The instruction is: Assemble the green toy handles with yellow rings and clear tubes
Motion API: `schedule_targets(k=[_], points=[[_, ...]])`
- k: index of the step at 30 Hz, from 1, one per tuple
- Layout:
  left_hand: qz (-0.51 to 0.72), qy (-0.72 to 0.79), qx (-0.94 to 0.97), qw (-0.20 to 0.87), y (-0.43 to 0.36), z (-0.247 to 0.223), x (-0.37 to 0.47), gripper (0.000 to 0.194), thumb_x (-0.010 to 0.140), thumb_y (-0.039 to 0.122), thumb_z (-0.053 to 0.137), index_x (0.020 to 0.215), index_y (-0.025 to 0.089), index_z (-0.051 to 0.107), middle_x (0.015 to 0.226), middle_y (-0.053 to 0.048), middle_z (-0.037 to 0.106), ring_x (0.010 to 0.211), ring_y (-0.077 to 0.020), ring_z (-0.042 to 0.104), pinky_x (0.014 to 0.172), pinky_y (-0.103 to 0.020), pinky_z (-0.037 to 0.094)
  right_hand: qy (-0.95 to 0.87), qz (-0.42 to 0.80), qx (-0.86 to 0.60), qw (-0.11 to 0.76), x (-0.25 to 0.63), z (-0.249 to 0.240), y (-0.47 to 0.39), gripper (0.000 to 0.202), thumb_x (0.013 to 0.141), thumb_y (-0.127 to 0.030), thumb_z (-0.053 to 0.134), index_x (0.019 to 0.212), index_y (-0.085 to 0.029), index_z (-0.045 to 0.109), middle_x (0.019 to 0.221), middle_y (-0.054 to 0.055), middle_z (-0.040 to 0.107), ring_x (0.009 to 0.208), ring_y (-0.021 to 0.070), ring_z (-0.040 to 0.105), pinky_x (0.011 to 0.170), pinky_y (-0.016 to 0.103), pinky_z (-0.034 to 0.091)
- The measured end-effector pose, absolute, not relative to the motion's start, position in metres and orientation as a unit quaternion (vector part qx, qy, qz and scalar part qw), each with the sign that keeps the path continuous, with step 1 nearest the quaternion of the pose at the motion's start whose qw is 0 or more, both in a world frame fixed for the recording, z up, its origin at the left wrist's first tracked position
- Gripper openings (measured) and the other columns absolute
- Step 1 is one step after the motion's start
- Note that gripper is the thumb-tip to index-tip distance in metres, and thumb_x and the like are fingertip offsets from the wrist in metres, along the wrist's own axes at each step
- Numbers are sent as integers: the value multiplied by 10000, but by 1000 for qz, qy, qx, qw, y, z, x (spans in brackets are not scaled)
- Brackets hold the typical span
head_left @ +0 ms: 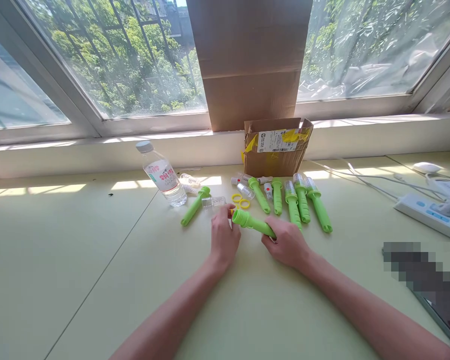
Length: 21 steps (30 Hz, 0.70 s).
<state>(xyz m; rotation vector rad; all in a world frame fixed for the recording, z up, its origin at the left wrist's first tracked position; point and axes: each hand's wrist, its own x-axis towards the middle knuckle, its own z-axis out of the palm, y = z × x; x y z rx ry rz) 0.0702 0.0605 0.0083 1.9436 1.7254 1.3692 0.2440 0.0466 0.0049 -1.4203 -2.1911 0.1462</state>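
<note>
My right hand (287, 240) is closed around the lower part of a green plastic handle (253, 223), whose threaded open end points left. Close to that end, my left hand (225, 232) has its fingers pinched together; a bit of yellow and red shows at the fingertips, too small to name. Just beyond the left hand lie a clear ribbed cap (214, 201) and yellow rings (241, 201). A loose green handle (195, 206) rests farther left. Several green handles, some fitted with clear caps (312, 186), lie beyond my right hand among small white-and-clear tubes (244, 189).
A water bottle (163, 175) stands tilted in view at the left. An open cardboard box (276, 150) sits against the wall below the window. On the right are a white power strip (429, 215) with cables and a dark, partly blurred flat object (435, 305).
</note>
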Motion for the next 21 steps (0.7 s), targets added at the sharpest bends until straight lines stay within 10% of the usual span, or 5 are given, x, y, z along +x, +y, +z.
schedule_targets(k=[21], points=[[610, 494, 539, 304, 66, 10, 68, 100, 871, 160, 408, 919, 206, 483, 787, -10, 577, 787, -132, 573, 747, -265, 438, -791, 44, -570, 218, 242, 5, 48, 31, 742, -202, 474, 744, -199, 505, 690, 13, 591, 594, 139, 457, 514, 267, 176]])
